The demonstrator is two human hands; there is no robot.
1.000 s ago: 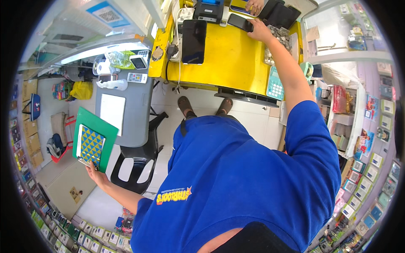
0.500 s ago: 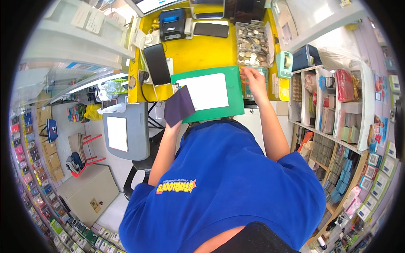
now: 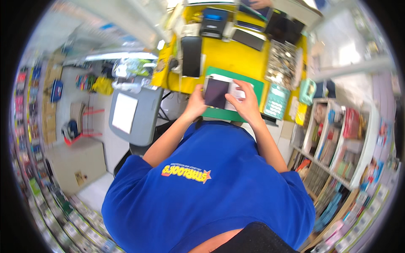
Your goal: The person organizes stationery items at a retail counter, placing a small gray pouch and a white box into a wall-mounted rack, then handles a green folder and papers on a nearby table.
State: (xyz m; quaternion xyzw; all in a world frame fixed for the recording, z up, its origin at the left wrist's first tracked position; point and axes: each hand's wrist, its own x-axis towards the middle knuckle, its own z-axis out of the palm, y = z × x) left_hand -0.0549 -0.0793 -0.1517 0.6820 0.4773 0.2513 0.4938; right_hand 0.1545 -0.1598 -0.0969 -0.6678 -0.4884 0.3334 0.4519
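A dark purple sheet (image 3: 217, 93), thin and roughly square, lies over white paper (image 3: 237, 93) on a green clipboard (image 3: 257, 86). At the sheet's left edge, my left hand (image 3: 195, 102) pinches it, partly hiding its own fingertips. My right hand (image 3: 247, 103) is on the other side, thumb and fingers spread above the white paper, thumb close to the sheet's right edge. The clipboard rests at the near edge of the yellow desk (image 3: 236, 57), in front of my body.
A dark phone (image 3: 192, 57) stands left of the clipboard. To the right are a teal calculator (image 3: 276, 101), a tray of coins (image 3: 282, 63) and a tape dispenser (image 3: 307, 91). A black printer (image 3: 214, 23) sits at the back. A grey table (image 3: 145, 109) is on the left, shelves (image 3: 333, 143) on the right.
My left hand has brought the purple sheet from the clipboard's lower left corner onto the white paper. My right hand has moved left from beside the calculator to the paper. The view has shifted.
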